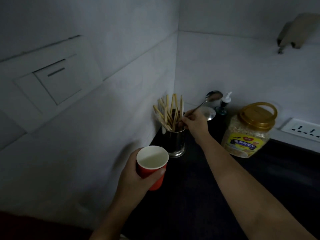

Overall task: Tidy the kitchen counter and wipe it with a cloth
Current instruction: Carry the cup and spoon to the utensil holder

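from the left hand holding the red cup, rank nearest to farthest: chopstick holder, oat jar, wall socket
1. Chopstick holder: just beyond the left hand, in the counter's corner.
2. Oat jar: farther right, against the back wall.
3. Wall socket: farthest, at the right edge, behind the jar.

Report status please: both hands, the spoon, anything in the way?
Left hand holds red cup. Right hand holds spoon above chopstick holder. Oat jar nearby.
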